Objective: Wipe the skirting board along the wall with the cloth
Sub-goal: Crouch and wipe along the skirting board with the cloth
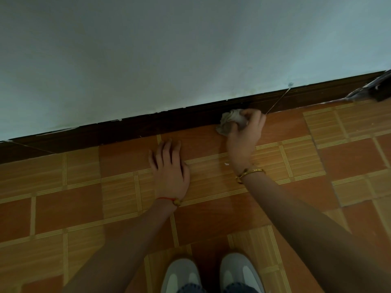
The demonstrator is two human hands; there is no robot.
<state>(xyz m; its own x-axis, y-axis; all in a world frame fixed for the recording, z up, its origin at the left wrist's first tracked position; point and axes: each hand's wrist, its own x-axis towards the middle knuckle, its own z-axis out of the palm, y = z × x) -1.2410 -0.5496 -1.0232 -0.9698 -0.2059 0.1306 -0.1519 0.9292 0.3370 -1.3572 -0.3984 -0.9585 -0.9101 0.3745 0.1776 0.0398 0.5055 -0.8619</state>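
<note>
A dark brown skirting board point(148, 127) runs along the foot of the pale wall, rising from lower left to upper right. My right hand point(245, 134) grips a crumpled pale cloth point(228, 121) and presses it against the skirting board where it meets the floor. A gold bangle sits on that wrist. My left hand point(170, 168) lies flat on the tiled floor, palm down with fingers spread, a short way in front of the board. It holds nothing, and a red thread bracelet is on its wrist.
The floor is orange and tan patterned tile point(84, 208). A thin wire or stick point(279, 99) leans from the wall down across the board just right of the cloth. A dark object point(378, 87) stands at the far right. My grey shoes point(211, 273) are at the bottom.
</note>
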